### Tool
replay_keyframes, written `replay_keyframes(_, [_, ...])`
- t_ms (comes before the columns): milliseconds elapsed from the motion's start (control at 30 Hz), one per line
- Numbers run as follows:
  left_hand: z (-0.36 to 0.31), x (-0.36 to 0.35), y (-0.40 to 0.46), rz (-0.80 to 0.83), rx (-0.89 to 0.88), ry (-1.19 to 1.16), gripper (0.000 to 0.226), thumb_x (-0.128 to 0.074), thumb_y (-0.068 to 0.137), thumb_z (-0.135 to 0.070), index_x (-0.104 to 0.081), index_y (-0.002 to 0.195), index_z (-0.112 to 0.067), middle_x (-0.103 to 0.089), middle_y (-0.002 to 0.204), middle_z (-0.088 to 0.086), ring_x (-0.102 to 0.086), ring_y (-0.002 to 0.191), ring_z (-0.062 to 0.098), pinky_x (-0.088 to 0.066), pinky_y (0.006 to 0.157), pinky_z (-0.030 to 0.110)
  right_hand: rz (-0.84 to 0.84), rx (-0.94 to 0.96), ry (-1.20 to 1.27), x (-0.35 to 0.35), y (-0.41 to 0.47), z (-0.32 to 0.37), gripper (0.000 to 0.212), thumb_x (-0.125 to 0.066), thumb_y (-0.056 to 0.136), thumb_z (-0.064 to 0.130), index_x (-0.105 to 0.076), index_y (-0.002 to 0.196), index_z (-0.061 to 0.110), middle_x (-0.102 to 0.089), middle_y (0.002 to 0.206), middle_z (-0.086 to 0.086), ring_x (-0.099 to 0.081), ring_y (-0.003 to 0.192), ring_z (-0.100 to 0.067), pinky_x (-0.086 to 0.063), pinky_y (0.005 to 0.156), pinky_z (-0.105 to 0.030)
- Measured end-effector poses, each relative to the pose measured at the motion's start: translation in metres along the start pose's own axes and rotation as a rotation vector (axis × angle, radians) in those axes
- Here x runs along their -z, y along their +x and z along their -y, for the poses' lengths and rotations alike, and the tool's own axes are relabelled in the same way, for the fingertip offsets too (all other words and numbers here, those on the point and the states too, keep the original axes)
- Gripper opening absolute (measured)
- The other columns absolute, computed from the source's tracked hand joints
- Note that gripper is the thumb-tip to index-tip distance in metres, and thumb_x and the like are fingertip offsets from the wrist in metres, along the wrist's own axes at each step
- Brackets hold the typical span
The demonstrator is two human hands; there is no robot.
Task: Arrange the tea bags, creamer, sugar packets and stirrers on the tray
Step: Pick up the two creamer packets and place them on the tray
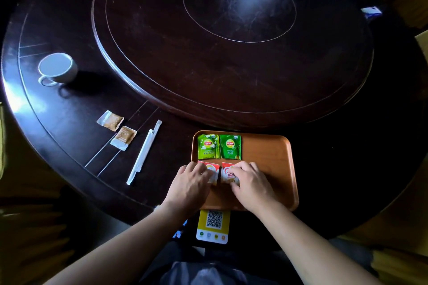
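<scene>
A white cup [58, 69] is seen far left on the dark round table [69, 122], handle toward the viewer. Nearer centre-left, 2 brown sugar packets [110, 120] [124, 137] are laid close together on the table, w/ 2 paper-wrapped stirrers [143, 152] set side by side just right of them, angled diagonally. All are off the tray.

An orange tray [266, 152] is placed at the table's near edge. In its far-left corner 2 green tea bags [208, 147] [230, 147] are lined up edge to edge. Below them, 2 red-and-white creamer packets [214, 170] [227, 172] are set w/ a narrow gap between.

The left hand [190, 183] is laid palm-down, fingers partly curled, fingertips pressed on the left creamer packet. The right hand [252, 183] is likewise spread flat, fingers on the right creamer packet. Whether either packet is pinched or only pressed can't be told.

A yellow QR card [214, 227] is seen below the tray's near edge.
</scene>
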State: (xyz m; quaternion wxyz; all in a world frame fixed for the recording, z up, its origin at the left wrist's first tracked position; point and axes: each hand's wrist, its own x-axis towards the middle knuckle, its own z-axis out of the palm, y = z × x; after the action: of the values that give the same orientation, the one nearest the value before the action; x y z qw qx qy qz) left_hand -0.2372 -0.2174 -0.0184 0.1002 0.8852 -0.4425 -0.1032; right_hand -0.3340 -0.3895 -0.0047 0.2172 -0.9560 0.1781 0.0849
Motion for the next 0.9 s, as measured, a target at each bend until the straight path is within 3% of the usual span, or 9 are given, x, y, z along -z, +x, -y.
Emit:
replay_keyframes(200, [-0.005, -0.002, 0.005, -0.028, 0.035, -0.009, 0.022, -0.059, 0.085, -0.037, -0.068, 0.102, -0.027, -0.063, 0.1, -0.002, -0.06, 0.092, 0.023, -0.051, 0.074, 0.037, -0.038, 0.024, 0.008, -0.002, 0.003, 0.001, 0.04, -0.065, 0.081, 0.003, -0.07, 0.117, 0.018, -0.065, 0.122, 0.002, -0.054, 0.108, -0.027, -0.053, 0.086, -0.045])
replay_keyframes(500, [-0.005, 0.0, 0.013, -0.046, 0.067, 0.009, 0.024, -0.061, 0.085, -0.035, -0.066, 0.107, -0.027, -0.063, 0.104, 0.0, -0.06, 0.094, 0.024, -0.051, 0.075, 0.039, -0.048, 0.012, -0.003, 0.001, 0.009, -0.001, 0.038, -0.064, 0.082, 0.003, -0.068, 0.117, 0.018, -0.062, 0.121, 0.001, -0.053, 0.109, -0.027, -0.053, 0.084, -0.045])
replay_keyframes(900, [-0.001, 0.004, 0.014, -0.039, 0.059, -0.017, 0.024, -0.057, 0.087, -0.044, -0.066, 0.102, -0.027, -0.063, 0.102, -0.003, -0.059, 0.093, 0.022, -0.048, 0.072, 0.039, 0.019, -0.048, -0.029, 0.01, 0.012, 0.003, 0.03, -0.064, 0.088, 0.021, -0.065, 0.118, 0.022, -0.058, 0.112, -0.002, -0.05, 0.109, -0.025, -0.051, 0.085, -0.042])
